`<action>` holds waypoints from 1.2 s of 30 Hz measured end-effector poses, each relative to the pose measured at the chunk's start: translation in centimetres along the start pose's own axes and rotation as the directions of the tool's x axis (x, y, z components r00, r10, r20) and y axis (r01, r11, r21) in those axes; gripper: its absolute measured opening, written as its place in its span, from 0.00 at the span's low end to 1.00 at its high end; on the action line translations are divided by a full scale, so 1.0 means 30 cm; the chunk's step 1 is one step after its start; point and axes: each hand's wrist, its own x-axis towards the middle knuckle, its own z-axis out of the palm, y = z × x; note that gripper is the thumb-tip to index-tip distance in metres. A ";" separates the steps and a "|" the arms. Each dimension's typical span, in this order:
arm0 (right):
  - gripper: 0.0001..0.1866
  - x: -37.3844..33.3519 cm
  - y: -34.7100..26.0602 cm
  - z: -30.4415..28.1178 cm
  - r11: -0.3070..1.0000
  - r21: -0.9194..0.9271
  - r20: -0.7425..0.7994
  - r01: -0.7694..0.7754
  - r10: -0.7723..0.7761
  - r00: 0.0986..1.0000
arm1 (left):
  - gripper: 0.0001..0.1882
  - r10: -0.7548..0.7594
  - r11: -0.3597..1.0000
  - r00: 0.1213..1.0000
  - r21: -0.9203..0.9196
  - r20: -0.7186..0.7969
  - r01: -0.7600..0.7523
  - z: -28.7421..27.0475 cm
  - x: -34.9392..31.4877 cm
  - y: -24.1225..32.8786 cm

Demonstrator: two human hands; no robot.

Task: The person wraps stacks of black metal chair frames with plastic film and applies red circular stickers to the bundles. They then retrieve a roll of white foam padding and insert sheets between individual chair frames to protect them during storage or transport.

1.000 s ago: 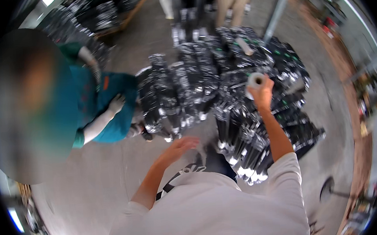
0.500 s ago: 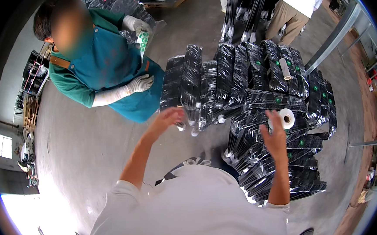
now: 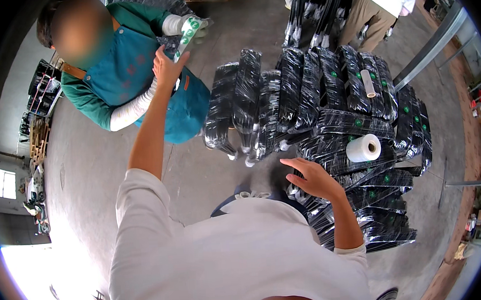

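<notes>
My left hand point(image 3: 168, 68) reaches out toward the co-worker at the left, thumb and fingers apart. It is at the lower part of a white strip of round green stickers point(image 3: 189, 32); whether it touches the strip I cannot tell. The co-worker's gloved hand point(image 3: 201, 25) holds the strip near its top. My right hand point(image 3: 312, 178) is open and empty, fingers spread, at the near side of a stack of black bundles wrapped in clear film point(image 3: 343, 184). A thick roll of clear film point(image 3: 363, 148) lies on the stack, to the right of that hand.
More wrapped black bundles point(image 3: 248, 94) stand in a row ahead, with a thin roll point(image 3: 368, 83) on top. The co-worker in a teal apron point(image 3: 134, 62) stands close at the left. Another person point(image 3: 376, 12) bends at the back right, near a slanting metal post point(image 3: 434, 41).
My left hand has moved up and away to the sticker strip. My right hand has drawn left and nearer, off the film roll. The co-worker's strip has shifted slightly right and upward.
</notes>
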 end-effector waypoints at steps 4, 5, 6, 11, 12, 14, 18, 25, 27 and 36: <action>0.19 0.061 -0.036 0.009 0.998 0.001 -0.094 0.063 -0.063 0.994 | 0.44 0.246 0.954 0.947 -0.227 0.207 -0.198 0.003 0.135 0.001; 0.19 0.080 -0.048 0.011 0.997 0.001 -0.111 0.074 -0.073 0.991 | 0.45 0.349 0.907 0.909 -0.325 0.229 -0.267 0.005 0.162 -0.001; 0.19 0.096 -0.060 0.015 0.996 0.001 -0.126 0.086 -0.085 0.988 | 0.45 0.375 0.901 0.880 -0.339 0.290 -0.272 0.000 0.180 -0.009; 0.19 0.168 -0.093 0.055 0.999 0.009 -0.149 0.049 -0.047 0.988 | 0.29 0.180 0.945 0.704 -0.319 0.687 0.069 -0.059 0.276 -0.041; 0.19 0.181 -0.099 0.062 0.999 0.013 -0.149 0.041 -0.039 0.988 | 0.26 0.096 0.927 0.626 -0.298 0.774 0.226 -0.087 0.287 -0.051; 0.19 0.208 -0.127 0.067 0.998 0.044 -0.141 0.051 -0.044 0.989 | 0.18 0.088 0.856 0.492 -0.318 0.866 0.408 -0.112 0.286 -0.111; 0.18 0.315 -0.150 0.093 0.985 0.112 -0.214 0.130 -0.104 0.971 | 0.09 0.342 0.778 0.406 -0.498 0.847 0.383 -0.144 0.203 -0.149; 0.18 0.659 -0.326 0.193 0.797 0.569 -0.361 0.203 0.021 0.932 | 0.09 0.173 0.908 0.485 -0.330 0.857 0.259 -0.206 -0.091 -0.129; 0.19 0.746 -0.318 0.285 0.867 0.414 -0.499 0.277 -0.038 0.866 | 0.08 0.093 0.830 0.579 -0.385 0.810 0.405 -0.224 -0.173 -0.127; 0.19 0.857 -0.379 0.479 0.904 -0.168 -0.603 0.393 -0.410 0.684 | 0.10 -0.198 0.515 0.628 -0.465 0.753 0.720 -0.297 -0.354 -0.152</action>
